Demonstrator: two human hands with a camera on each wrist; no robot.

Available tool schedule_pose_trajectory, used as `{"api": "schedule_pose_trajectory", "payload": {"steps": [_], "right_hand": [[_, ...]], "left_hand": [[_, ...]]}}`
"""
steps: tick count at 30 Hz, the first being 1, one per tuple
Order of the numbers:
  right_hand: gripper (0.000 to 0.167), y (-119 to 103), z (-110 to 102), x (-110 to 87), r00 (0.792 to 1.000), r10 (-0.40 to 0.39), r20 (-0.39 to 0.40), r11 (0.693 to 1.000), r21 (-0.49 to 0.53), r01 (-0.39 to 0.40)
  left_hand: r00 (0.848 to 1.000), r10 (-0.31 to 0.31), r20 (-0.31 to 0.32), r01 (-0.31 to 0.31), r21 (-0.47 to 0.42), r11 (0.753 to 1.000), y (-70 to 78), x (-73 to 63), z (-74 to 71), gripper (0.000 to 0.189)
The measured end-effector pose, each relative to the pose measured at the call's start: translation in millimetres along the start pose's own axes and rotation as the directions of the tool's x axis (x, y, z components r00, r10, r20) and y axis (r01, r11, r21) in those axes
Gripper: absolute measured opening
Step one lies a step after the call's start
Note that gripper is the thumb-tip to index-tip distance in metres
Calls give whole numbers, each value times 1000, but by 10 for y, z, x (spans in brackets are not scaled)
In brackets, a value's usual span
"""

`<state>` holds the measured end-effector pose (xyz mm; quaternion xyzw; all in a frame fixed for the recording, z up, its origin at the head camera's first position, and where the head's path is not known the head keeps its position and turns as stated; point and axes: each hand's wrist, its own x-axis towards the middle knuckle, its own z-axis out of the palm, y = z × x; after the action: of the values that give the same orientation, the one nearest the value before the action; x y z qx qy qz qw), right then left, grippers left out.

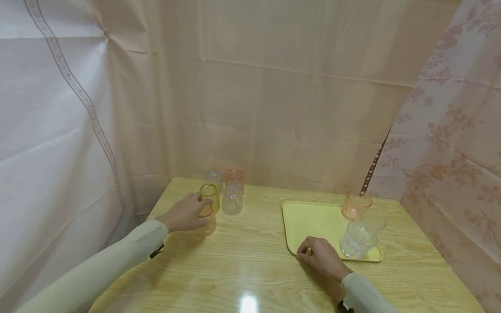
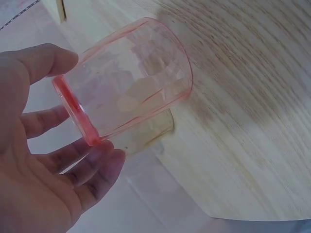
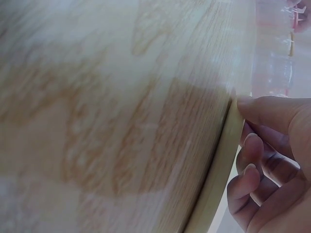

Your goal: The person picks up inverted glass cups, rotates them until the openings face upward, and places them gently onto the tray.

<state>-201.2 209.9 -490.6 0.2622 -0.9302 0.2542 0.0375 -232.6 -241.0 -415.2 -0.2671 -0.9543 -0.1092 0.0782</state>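
My left hand (image 1: 187, 213) grips a clear orange-red cup (image 2: 131, 80) by its thick base, thumb on one side and fingers on the other. The cup is upside down, its mouth toward the table. Just behind it stands a yellow cup (image 1: 209, 192), partly seen past the held one in the left wrist view. My right hand (image 1: 322, 257) is at the near left corner of a yellow tray (image 1: 309, 217). In the right wrist view its thumb and curled fingers pinch the tray's rim (image 3: 221, 165).
Two clear cups (image 1: 232, 202) and another red cup (image 1: 235, 177) stand behind the yellow one. On the tray's right side are an orange cup (image 1: 354, 206) and stacked-looking clear cups (image 1: 358, 239). Cloth curtains (image 1: 274, 108) enclose the wooden table (image 1: 242, 252) at the back and sides.
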Motion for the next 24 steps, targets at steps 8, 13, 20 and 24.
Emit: {"api": "schedule_pose_trajectory", "payload": {"steps": [8, 13, 20, 24], "right_hand": [[13, 11, 2, 0, 1000, -7, -1, 1000, 11, 7], [12, 20, 6, -9, 1000, -13, 7, 1000, 20, 13], [11, 23, -8, -5, 1000, -15, 17, 1000, 23, 15], [10, 24, -16, 7, 1000, -12, 21, 1000, 22, 12]], "left_hand": [[999, -7, 48, 9, -35, 999, -35, 40, -25, 51], [995, -10, 99, 16, -67, 998, -86, 77, -15, 53], [995, 4, 98, 4, -77, 997, -126, 116, 0, 50], [994, -12, 109, 21, -80, 997, -120, 122, -20, 49]]}}
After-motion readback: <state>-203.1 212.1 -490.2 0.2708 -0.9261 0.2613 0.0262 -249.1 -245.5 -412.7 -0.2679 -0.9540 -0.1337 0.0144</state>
